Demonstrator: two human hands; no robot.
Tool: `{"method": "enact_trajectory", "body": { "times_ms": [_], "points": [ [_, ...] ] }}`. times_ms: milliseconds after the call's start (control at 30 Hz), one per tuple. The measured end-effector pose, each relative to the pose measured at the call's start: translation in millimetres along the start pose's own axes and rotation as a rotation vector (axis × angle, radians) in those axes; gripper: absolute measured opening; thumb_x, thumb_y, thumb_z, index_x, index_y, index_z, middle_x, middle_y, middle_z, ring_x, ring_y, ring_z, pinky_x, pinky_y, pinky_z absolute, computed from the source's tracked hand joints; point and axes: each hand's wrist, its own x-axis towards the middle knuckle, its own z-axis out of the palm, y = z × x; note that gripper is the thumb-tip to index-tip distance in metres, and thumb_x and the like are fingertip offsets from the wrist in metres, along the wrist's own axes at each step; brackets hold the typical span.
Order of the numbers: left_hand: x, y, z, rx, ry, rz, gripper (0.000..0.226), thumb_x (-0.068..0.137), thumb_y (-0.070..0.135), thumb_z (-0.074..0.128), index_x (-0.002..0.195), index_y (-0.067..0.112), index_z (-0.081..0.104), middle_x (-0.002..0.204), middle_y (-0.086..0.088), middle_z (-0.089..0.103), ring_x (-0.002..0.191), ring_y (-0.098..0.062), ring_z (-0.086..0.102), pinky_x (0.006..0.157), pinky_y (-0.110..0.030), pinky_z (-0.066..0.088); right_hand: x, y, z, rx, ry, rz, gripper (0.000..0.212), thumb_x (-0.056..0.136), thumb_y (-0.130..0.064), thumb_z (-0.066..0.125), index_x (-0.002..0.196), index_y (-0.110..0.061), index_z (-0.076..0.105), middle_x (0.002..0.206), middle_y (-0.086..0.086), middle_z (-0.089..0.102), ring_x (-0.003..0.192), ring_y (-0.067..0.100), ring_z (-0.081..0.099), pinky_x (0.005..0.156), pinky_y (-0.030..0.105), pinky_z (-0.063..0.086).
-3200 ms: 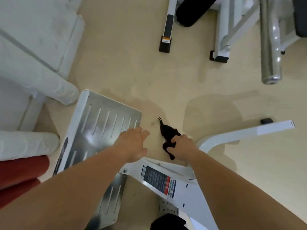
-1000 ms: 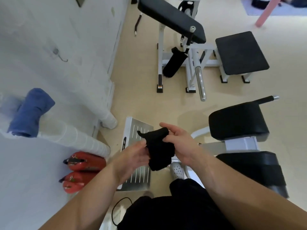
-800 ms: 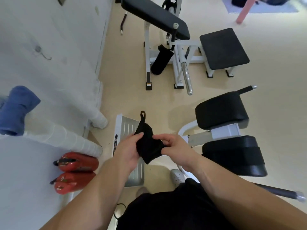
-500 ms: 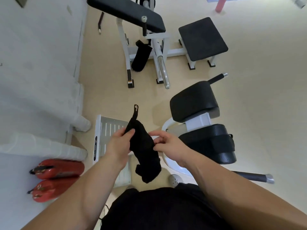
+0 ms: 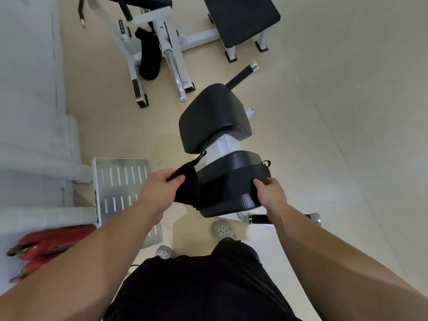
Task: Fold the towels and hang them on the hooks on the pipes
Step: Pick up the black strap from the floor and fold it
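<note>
A person stands on a gym's beige floor [image 5: 335, 117] and holds a small black towel [image 5: 187, 186] stretched between both hands, at about waist height, over the machine in front. The left hand [image 5: 162, 189] pinches one upper corner, thumb and curled fingers clamped on the cloth; a hanging loop [image 5: 200, 157] pokes up just beyond its knuckles. The right hand [image 5: 269, 193] grips the opposite end, fingers curled round the fabric, and a second loop [image 5: 266, 162] shows beyond its fingertips. The cloth's middle hangs in front of the machine's lower black pad [image 5: 242, 158]; black on black, its lower edge is hard to trace, and whether it touches the pad cannot be told. An upper black pad [image 5: 214, 117] sits beyond, on a white post [image 5: 220, 145].

A slotted metal footplate [image 5: 120, 181] lies on the floor to the left, against two white-wrapped pipes [image 5: 46, 215] at the wall. Two red fire extinguishers [image 5: 51, 242] lie at the floor's near-left edge. The person's black shorts [image 5: 196, 288] and white perforated clogs [image 5: 223, 230] fill the bottom of the view. A black-gripped handle [image 5: 260, 219] juts out beneath the right wrist. At the far edge stand a white-framed bench with a black seat [image 5: 240, 17] and a chrome bar [image 5: 174, 70].
</note>
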Motion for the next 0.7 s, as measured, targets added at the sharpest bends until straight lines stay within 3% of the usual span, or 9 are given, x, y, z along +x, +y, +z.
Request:
{"method": "enact_trajectory", "body": {
  "times_ms": [167,233,300,367,467,533,600,700],
  "points": [
    [0.2,2.2,24.3,0.046,0.022,-0.014,0.015,0.099,0.013,0.063,0.101,0.021,0.075,0.097,-0.005,0.077,0.094,-0.022,0.073,0.075,-0.026,0.054,25.1,5.0,-0.5,0.221,-0.14,0.003,0.063,0.096,-0.045,0.056,0.153,-0.024,0.038,0.151,0.002,0.049,0.131,0.028,0.053,0.111,0.042,0.043],
    [-1.1,1.6,28.1,0.033,0.037,-0.019,0.015,0.099,0.012,0.062,0.099,0.019,0.076,0.096,-0.008,0.078,0.092,-0.023,0.074,0.074,-0.026,0.056,31.7,3.3,0.4,0.346,-0.157,0.04,0.06,0.097,-0.04,0.06,0.152,-0.028,0.04,0.148,0.001,0.051,0.12,0.026,0.058,0.098,0.037,0.051],
    [-2.2,-0.5,29.0,0.017,0.042,-0.027,0.017,0.098,0.012,0.063,0.096,0.021,0.077,0.098,-0.009,0.078,0.096,-0.026,0.074,0.085,-0.036,0.06,35.1,0.6,0.5,0.469,-0.151,0.073,0.056,0.096,-0.034,0.065,0.148,-0.028,0.046,0.14,0.001,0.056,0.108,0.024,0.061,0.08,0.032,0.054],
    [-5.4,-0.9,28.2,0.001,0.041,-0.043,0.018,0.099,0.012,0.062,0.097,0.022,0.077,0.1,-0.008,0.079,0.099,-0.026,0.074,0.092,-0.041,0.059,40.5,-2.3,1.8,0.542,-0.106,0.082,0.051,0.093,-0.025,0.071,0.141,-0.024,0.055,0.132,0.002,0.061,0.103,0.024,0.063,0.074,0.031,0.057],
    [-8.9,-0.7,24.5,-0.033,0.064,-0.058,0.016,0.099,0.012,0.062,0.102,0.018,0.076,0.101,-0.009,0.078,0.1,-0.026,0.074,0.089,-0.036,0.059,41.9,-11.7,4.3,0.523,-0.07,0.063,0.045,0.089,-0.017,0.073,0.132,-0.026,0.063,0.129,0.003,0.065,0.106,0.026,0.066,0.09,0.041,0.059],
    [-12.0,-0.4,20.4,-0.054,0.078,-0.064,0.015,0.099,0.011,0.062,0.101,0.017,0.075,0.101,-0.009,0.078,0.099,-0.026,0.074,0.085,-0.032,0.059,43.8,-16.3,3.2,0.461,-0.074,0.083,0.05,0.085,-0.02,0.074,0.132,-0.029,0.061,0.128,0.004,0.066,0.106,0.028,0.066,0.094,0.048,0.057],
    [-14.4,-1.6,16.8,-0.076,0.087,-0.075,0.016,0.099,0.009,0.062,0.098,0.018,0.075,0.101,-0.009,0.078,0.099,-0.026,0.074,0.082,-0.031,0.058,44.6,-19.5,-5.3,0.458,-0.125,0.145,0.052,0.085,-0.02,0.076,0.131,-0.021,0.054,0.12,0.008,0.065,0.1,0.033,0.066,0.083,0.054,0.058],
    [-16.4,-3.4,16.2,-0.076,0.085,-0.074,0.015,0.098,0.008,0.063,0.096,0.017,0.074,0.101,-0.011,0.077,0.099,-0.028,0.074,0.083,-0.032,0.059,45.9,-21.1,-20.5,0.464,-0.271,0.175,0.054,0.087,-0.016,0.077,0.132,-0.014,0.047,0.116,0.01,0.064,0.09,0.031,0.063,0.065,0.044,0.054]
  ]
}}
